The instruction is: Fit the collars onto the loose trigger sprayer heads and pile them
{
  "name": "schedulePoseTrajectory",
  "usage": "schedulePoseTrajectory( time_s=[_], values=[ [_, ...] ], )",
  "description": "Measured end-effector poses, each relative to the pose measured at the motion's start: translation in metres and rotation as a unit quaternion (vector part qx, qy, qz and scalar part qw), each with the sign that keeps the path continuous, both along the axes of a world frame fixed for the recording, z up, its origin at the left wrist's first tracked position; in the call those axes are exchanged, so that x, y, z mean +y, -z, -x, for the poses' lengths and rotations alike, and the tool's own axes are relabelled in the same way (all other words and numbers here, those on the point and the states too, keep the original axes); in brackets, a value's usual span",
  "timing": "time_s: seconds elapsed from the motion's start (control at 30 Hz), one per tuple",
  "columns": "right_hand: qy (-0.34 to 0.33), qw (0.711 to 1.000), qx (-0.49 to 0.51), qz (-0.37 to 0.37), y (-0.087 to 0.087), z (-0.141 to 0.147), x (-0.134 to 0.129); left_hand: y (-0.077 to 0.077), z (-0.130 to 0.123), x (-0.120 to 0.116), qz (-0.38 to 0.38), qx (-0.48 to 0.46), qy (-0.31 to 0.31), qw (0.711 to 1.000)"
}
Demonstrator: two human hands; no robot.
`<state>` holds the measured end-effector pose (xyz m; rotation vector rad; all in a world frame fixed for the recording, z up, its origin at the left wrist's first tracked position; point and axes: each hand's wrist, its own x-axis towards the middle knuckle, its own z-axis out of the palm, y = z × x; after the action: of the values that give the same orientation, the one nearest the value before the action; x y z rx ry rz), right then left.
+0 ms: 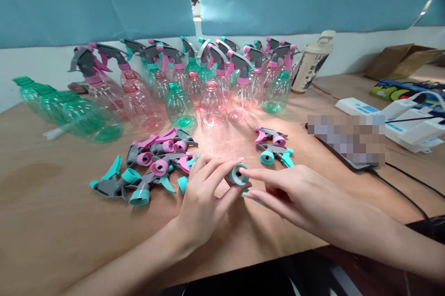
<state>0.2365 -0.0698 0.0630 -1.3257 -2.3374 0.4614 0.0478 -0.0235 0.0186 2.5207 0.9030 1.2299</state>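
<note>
My left hand (203, 198) is closed around a trigger spray head (233, 176) with a teal collar, whose open underside faces me. Most of its body is hidden by my fingers. My right hand (295, 189) has its index fingertip at the collar's opening, while its thumb lies lower, by a teal part of the same spray head. Left of my hands lies a pile of loose spray heads (160, 166), grey with pink or teal collars and triggers. Two more lie beyond my right hand, one pink (271, 136) and one teal (267, 157).
Behind stand several clear bottles, some capless like the green one (181, 108), others topped with spray heads (239, 66). Green bottles (90, 117) overlap at left beside a whitish thin item (59, 133). A tumbler (309, 66), a phone (347, 145) with cables and a power strip (399, 120) occupy the right.
</note>
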Motion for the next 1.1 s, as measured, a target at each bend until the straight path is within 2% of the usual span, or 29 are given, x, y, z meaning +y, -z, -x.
schedulePoseTrajectory(
  time_s=[0.17,0.37,0.47,0.67,0.9,1.1],
  values=[
    [-0.015,0.998,0.062,0.001,0.014,-0.008,0.006,0.001,0.002,0.002,0.004,0.026,0.025,0.999],
    [-0.034,0.992,0.105,-0.055,0.019,-0.013,0.012,0.001,0.001,0.003,0.002,0.037,0.057,0.998],
    [-0.031,0.992,0.091,-0.081,0.019,-0.013,0.016,0.001,0.001,0.003,0.002,0.04,0.072,0.997],
    [-0.025,0.994,0.03,-0.098,0.016,-0.012,0.016,0.001,0.001,0.004,0.033,0.047,0.064,0.996],
    [-0.03,0.992,0.06,-0.11,0.02,-0.014,0.013,0.001,-0.001,0.004,0.019,0.038,0.082,0.996],
    [-0.038,0.994,0.01,-0.105,0.012,-0.015,0.015,0.0,-0.001,0.003,0.015,0.04,0.078,0.996]
  ],
)
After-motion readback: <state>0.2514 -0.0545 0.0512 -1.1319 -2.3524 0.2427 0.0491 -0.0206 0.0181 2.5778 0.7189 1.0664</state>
